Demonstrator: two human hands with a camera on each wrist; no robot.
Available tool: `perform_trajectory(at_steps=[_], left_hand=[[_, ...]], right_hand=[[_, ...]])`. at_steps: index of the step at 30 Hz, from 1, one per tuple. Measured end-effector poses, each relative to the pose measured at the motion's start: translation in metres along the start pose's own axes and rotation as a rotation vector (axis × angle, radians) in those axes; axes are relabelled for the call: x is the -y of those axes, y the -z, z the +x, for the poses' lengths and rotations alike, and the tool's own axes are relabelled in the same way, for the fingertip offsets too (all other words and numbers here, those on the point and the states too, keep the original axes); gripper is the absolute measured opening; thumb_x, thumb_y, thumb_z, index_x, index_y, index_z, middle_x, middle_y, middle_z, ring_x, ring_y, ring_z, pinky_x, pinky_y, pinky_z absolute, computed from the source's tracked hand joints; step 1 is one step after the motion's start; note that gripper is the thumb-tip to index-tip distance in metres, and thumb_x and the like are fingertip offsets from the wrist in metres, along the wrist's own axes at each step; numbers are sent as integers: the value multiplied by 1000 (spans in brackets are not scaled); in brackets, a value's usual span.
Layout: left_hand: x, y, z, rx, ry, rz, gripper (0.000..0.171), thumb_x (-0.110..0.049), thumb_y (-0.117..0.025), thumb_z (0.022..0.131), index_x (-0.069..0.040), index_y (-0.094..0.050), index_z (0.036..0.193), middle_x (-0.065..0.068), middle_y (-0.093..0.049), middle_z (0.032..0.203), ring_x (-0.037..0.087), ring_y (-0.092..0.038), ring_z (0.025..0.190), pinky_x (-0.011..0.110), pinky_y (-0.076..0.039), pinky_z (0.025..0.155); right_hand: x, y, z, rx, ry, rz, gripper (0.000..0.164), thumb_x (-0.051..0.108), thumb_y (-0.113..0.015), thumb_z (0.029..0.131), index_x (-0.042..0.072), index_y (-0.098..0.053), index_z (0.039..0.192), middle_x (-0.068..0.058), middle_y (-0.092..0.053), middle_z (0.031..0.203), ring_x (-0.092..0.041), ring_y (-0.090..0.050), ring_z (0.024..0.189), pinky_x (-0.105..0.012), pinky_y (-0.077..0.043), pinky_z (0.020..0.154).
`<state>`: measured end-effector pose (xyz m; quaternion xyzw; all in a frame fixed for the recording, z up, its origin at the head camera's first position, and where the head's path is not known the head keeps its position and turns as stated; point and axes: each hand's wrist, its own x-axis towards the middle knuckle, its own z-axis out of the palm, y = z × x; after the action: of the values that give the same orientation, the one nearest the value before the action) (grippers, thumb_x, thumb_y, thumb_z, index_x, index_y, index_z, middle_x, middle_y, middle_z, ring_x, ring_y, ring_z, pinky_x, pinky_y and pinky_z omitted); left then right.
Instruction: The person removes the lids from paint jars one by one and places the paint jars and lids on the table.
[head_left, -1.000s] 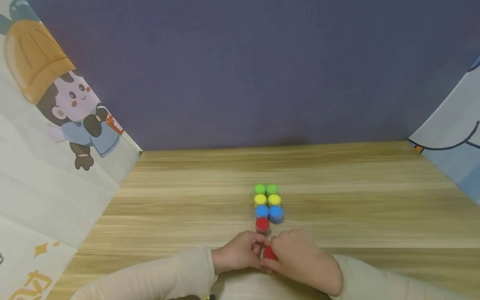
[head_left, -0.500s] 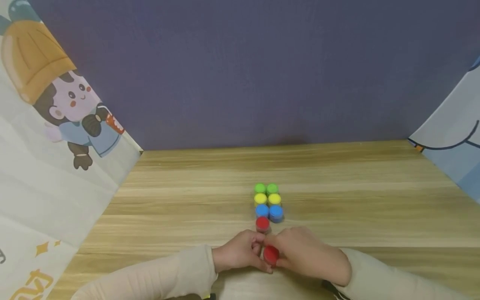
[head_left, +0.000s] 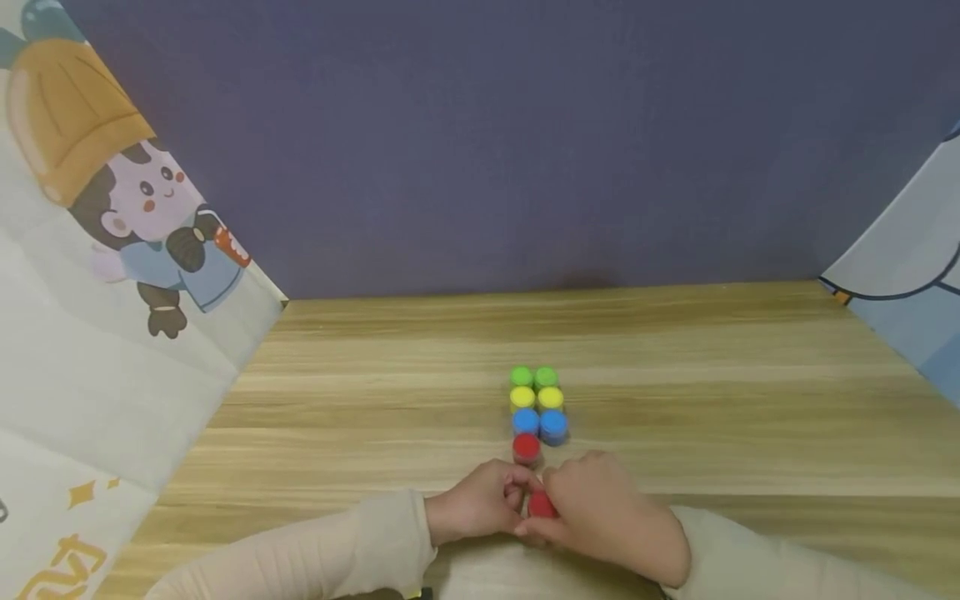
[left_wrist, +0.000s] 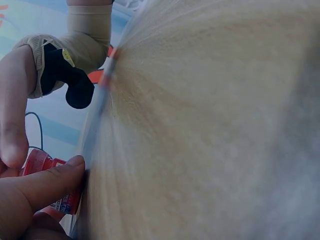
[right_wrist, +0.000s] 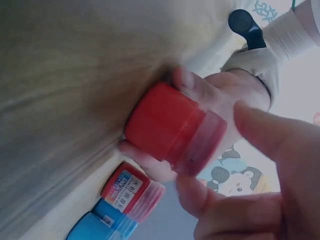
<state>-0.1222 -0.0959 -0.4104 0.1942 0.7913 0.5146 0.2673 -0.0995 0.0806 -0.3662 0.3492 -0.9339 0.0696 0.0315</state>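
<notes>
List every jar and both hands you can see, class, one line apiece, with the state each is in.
Held red jar: capped; how tightly, cannot tell.
Other red jar: capped, upright, nearest the hands.
Blue jars: two, capped, upright, side by side.
Yellow jars: two, capped, upright, side by side.
Green jars: two, capped, upright, side by side.
Left hand: gripping a red jar.
Right hand: at that jar's top; pinch unclear.

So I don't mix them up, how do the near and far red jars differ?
The left hand grips the near red jar; the far red jar is unheld. The far red jar stands beside a blue jar; the near red jar sits lower in the head view. The right wrist view shows the near red jar's plain side, the far red jar's label. Both are round and red.
</notes>
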Motion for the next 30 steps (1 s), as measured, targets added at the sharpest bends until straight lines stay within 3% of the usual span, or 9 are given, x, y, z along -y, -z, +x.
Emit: perform_trajectory(at_steps=[7,16,23,30], left_hand=[[0,-1,-1,17,-30,-32,29,2,-81,67,-7,-70,93,-5,-37,47,3,-32,43,14,-28,45],[1,0,-1,37,-18,-64,29,4,-81,66,-8,-66,87,-4,-38,47,4,-32,42,16,-23,41],[5,2,1,36,-15,-62,29,4,-81,66,-9,-67,87,-4,-39,48,5,-32,44,16,-23,42],[6,5,0,37,-2,-76,32,2,-80,67,-11,-69,93,-5,-39,49,5,-33,44,17,-25,43]], right_hand=[[0,-3,-1,-25,12,4,40,50,-64,81,18,-49,63,12,-33,49,-2,-31,44,-22,-28,45],[-5,7,-1,74,56,153,22,28,-75,76,15,-57,77,14,-41,56,-2,-33,49,-20,-30,49],[-11,10,-1,52,89,214,19,25,-74,78,16,-58,76,15,-44,58,0,-36,50,-17,-34,49],[-16,13,-4,24,69,161,19,25,-75,77,15,-60,77,15,-49,59,1,-38,50,-20,-36,52]])
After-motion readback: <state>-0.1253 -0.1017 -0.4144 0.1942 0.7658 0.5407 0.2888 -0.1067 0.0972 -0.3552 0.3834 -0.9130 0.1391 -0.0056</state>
